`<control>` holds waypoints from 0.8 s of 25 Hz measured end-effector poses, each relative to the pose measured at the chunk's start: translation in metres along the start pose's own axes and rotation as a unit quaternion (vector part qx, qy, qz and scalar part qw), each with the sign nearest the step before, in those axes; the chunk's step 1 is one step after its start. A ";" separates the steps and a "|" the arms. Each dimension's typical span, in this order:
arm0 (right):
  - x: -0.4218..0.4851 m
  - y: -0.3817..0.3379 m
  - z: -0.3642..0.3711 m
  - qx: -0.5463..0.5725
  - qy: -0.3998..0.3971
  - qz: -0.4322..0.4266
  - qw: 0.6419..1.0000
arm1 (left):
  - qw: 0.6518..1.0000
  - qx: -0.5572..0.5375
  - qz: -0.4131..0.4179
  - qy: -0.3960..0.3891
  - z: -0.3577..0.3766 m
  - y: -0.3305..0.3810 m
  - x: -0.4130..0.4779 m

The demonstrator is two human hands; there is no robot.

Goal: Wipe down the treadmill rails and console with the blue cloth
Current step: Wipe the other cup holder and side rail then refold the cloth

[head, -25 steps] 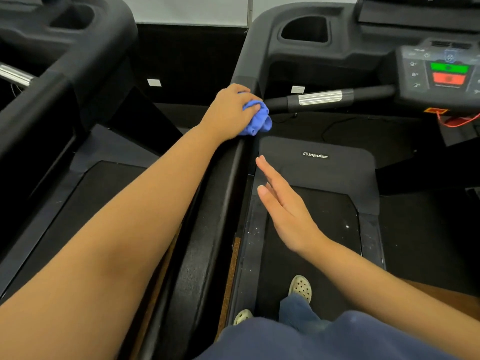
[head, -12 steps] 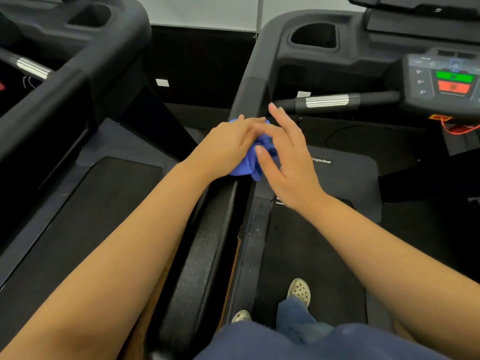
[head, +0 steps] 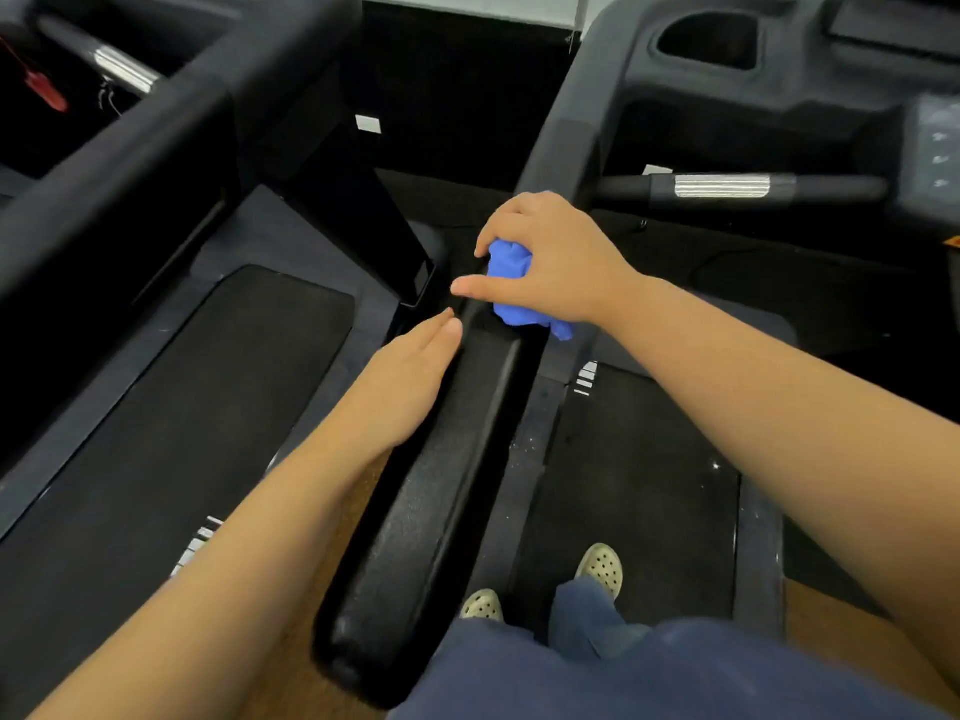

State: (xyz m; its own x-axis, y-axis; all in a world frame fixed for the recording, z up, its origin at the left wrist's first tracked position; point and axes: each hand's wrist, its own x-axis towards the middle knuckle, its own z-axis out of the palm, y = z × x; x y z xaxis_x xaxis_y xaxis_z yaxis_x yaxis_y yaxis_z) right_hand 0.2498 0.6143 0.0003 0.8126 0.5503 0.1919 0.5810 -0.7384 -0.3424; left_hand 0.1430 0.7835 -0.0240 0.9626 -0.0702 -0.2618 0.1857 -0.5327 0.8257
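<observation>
The crumpled blue cloth (head: 511,291) is bunched in my right hand (head: 550,262), which presses it onto the upper part of the black left side rail (head: 436,485) of the treadmill. My left hand (head: 410,376) lies flat against the left side of that rail just below the cloth, fingers straight and together, holding nothing. The console (head: 930,153) with its buttons shows at the far right edge, blurred. A grip bar with a silver sensor (head: 722,186) runs from the rail's upright to the console.
A second treadmill (head: 171,407) stands to the left, its dark rail crossing the upper left. A cup holder (head: 706,39) sits in the console housing. My feet in pale perforated shoes (head: 602,569) stand on the belt (head: 639,485).
The cloth passed from my left hand to my right hand. My left hand let go and slid down to lie flat beside the rail. The view shifted left.
</observation>
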 end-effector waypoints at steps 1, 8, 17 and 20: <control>0.000 -0.002 0.004 0.022 0.032 0.011 0.999 | 0.999 -0.050 -0.014 0.001 0.003 -0.006 -0.006; -0.044 -0.058 0.027 0.156 0.114 -0.010 0.981 | 0.970 -0.179 -0.158 0.041 0.008 -0.015 -0.041; -0.127 -0.073 0.093 0.270 0.238 -0.192 0.913 | 0.975 -0.126 -0.174 0.047 0.007 -0.010 -0.044; -0.096 -0.038 0.089 0.283 0.288 -0.124 0.906 | 0.983 -0.087 -0.160 0.031 0.006 -0.009 -0.039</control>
State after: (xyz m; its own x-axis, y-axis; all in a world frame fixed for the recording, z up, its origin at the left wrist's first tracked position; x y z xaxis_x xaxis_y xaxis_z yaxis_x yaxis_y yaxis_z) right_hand 0.1453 0.6241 -0.0869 0.6437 0.2566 0.7210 0.7653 -0.2119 -0.6078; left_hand 0.1022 0.7858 -0.0242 0.8590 0.1313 -0.4949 0.5059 -0.3665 0.7808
